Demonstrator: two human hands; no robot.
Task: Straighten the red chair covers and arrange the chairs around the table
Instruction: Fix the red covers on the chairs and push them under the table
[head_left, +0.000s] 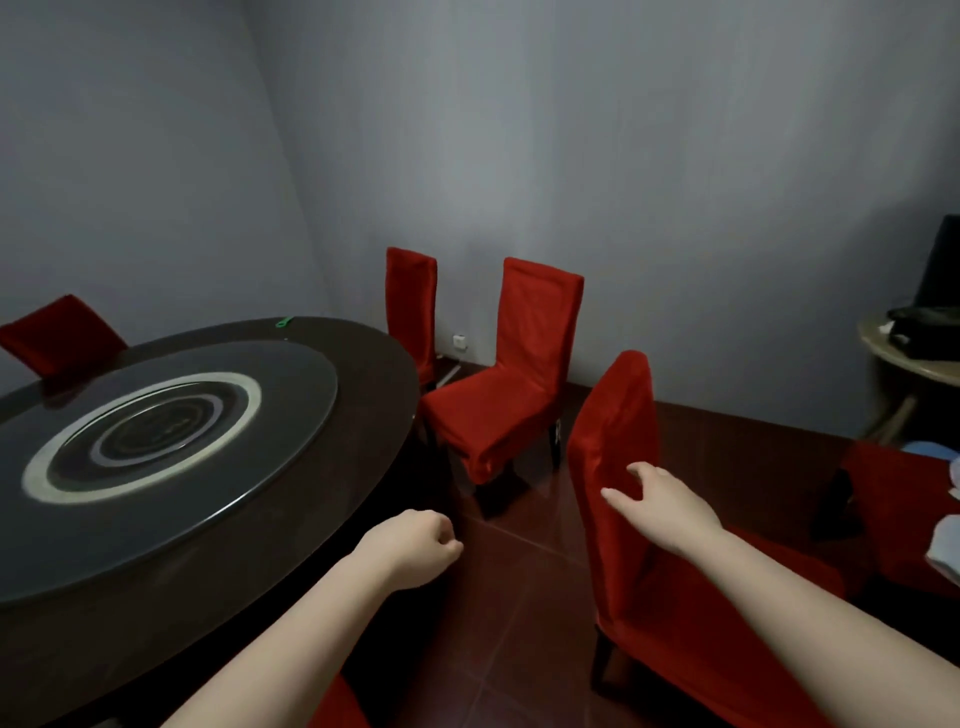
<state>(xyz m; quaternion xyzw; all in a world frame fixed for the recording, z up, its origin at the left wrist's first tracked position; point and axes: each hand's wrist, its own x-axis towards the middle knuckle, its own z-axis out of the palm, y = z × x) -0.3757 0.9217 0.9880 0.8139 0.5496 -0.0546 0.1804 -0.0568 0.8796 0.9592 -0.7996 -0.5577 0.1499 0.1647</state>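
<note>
Head view: hands (415, 548) (662, 501) beside red-covered chair (615, 415).

Round dark bench (374, 395), left of the view: a circular glass turntable (291, 415) with pale concentric rings lies centred on its top, and a small green object (284, 321) lies near the far rim. Dark red tiled floor (519, 597): four red-covered chairs stand on it. The near chair (608, 415) stands apart from the bench. The middle chair (519, 374) has its seat close to the rim, and the far chair (410, 306) is just beside the rim. The left chair (62, 332) shows beyond the bench. At right, a pale round side bench (904, 369) carries a dark, indistinct object (930, 327).
</note>
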